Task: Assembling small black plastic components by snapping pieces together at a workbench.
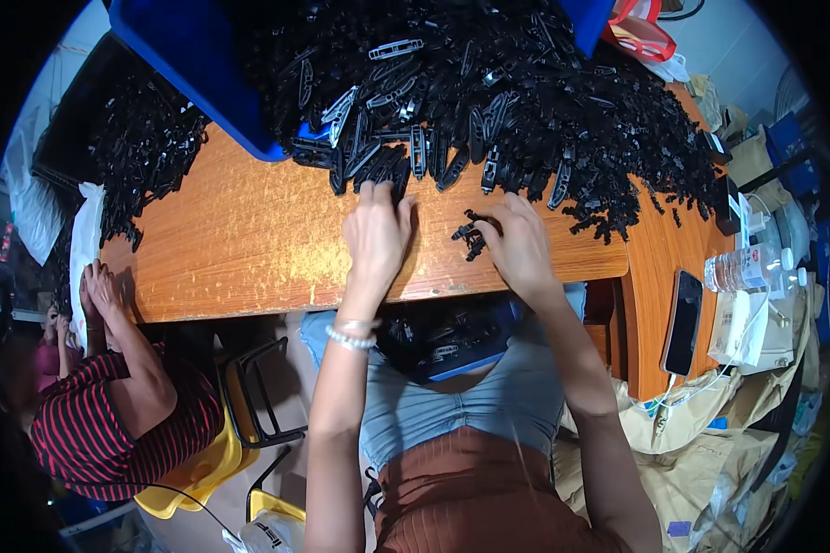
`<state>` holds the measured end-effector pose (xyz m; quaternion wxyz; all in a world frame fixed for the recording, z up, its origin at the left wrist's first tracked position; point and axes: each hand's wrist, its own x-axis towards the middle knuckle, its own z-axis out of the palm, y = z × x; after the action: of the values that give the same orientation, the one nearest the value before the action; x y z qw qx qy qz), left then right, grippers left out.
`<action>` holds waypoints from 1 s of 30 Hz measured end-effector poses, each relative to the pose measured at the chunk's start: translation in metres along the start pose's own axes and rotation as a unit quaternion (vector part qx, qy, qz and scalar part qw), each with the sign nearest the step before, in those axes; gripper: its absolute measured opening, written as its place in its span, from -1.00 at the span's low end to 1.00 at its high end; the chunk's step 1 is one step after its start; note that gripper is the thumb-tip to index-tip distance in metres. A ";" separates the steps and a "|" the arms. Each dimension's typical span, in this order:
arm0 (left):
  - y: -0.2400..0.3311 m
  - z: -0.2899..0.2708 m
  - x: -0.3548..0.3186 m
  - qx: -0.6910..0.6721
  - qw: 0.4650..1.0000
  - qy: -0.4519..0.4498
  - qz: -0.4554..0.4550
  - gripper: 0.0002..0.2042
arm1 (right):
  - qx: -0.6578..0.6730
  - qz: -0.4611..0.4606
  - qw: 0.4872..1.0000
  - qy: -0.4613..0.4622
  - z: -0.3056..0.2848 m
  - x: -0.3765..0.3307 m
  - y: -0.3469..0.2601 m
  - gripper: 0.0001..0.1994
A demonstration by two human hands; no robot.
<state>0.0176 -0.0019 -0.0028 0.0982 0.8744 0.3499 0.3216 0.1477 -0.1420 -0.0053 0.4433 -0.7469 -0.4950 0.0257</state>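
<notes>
Left hand: palm down, wrist near straight, forearm coming up from lower edge. Fingers bent forward, tips at near edge of the main pile of black plastic parts; thumb held off to the side. A long black part sits right by the fingertips. Can't tell if it's gripped or just touched; fingertips partly hidden.

Right hand: angled inward, fingers curled, thumb drawn in toward them, small gap at most. One clump of small black parts is at thumb and index, over the table short of the pile. Can't tell if it's pinched or lying on the wood; pieces in it overlap, no firm count.

Counts:
- main pile: 1, parts too many to count, long clips plus small pieces, running out of a blue bin onto the table
- second black pile, far left: 1
- blue crate below table edge, dark parts inside: 1
- phone, right end, cable attached: 1
- clear bottles, lying beside phone: 2
- co-worker in striped top, left: 1
</notes>
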 end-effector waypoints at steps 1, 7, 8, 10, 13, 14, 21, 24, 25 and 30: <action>0.001 0.005 0.005 0.042 0.999 -0.027 0.000 -0.78 | -0.043 -0.009 0.999 -0.009 0.004 0.005 0.005 -0.91; -0.003 0.008 0.003 -0.025 0.999 -0.011 -0.047 -0.78 | -0.102 -0.046 0.994 -0.005 0.003 0.012 0.006 -0.92; -0.003 0.004 -0.003 -0.097 0.991 -0.009 -0.092 -0.77 | -0.022 0.019 0.999 0.025 0.001 0.010 0.004 -0.93; -0.001 -0.004 -0.017 -0.440 0.872 -0.003 -0.214 -0.83 | 0.061 0.084 0.993 0.052 -0.001 0.005 -0.001 -0.94; -0.004 -0.016 -0.037 -0.615 0.722 -0.084 -0.306 -0.82 | 0.329 0.125 0.933 0.073 -0.006 -0.008 -0.002 -0.88; 0.000 -0.017 -0.043 -0.634 0.703 -0.088 -0.311 -0.82 | 0.329 0.126 0.933 0.071 -0.008 -0.013 -0.003 -0.88; 0.035 -0.054 -0.077 -0.574 0.766 -0.169 -0.234 -0.76 | 0.418 0.092 0.903 -0.026 -0.020 -0.037 -0.045 -0.89; 0.042 -0.066 -0.078 -0.553 0.773 -0.199 -0.238 -0.77 | 0.247 0.021 0.966 -0.070 -0.022 -0.040 -0.050 -0.95; 0.042 -0.067 -0.078 -0.553 0.773 -0.198 -0.239 -0.77 | 0.222 0.000 0.973 -0.061 -0.020 -0.042 -0.049 -0.95; 0.046 -0.065 -0.080 -0.589 0.739 -0.193 -0.265 -0.82 | 0.095 -0.126 0.987 -0.007 -0.016 -0.046 -0.040 -0.90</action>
<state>-0.0417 -0.0929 0.0261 0.7402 0.5578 0.2817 0.2484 0.1035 -0.1824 0.0135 0.5085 -0.6327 -0.5836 0.0213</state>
